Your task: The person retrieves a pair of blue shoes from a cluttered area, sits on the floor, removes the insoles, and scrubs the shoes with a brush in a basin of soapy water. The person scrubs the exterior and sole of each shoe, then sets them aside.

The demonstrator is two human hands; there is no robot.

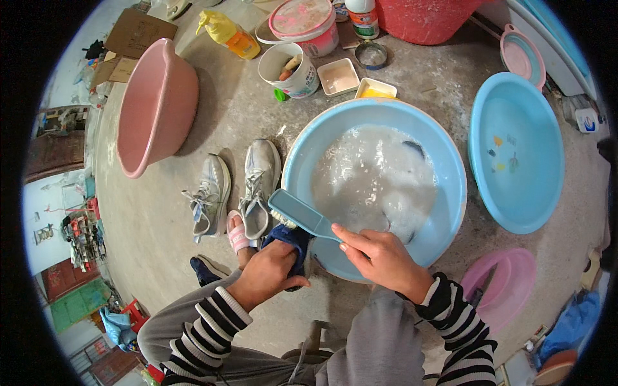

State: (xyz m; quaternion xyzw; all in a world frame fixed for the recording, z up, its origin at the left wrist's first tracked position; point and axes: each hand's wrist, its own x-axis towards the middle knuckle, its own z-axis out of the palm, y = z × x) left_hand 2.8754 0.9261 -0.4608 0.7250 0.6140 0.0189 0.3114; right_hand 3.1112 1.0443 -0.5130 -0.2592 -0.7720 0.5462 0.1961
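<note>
My right hand grips the handle of a blue-grey scrubbing brush, its pale bristles turned down and to the left. Below the bristles, a dark blue shoe is held by my left hand, whose fingers are tucked into its opening; much of the shoe is hidden. Both hands are at the near left rim of a large light-blue basin. Cloudy, sudsy water fills its bottom, with dark items partly showing through. Contact between bristles and shoe cannot be told for sure.
Grey sneakers and another dark blue shoe stand left, near my slippered foot. A pink basin leans on its side. A second blue basin and a pink tub lie right. Beyond are a white bucket and yellow bottle.
</note>
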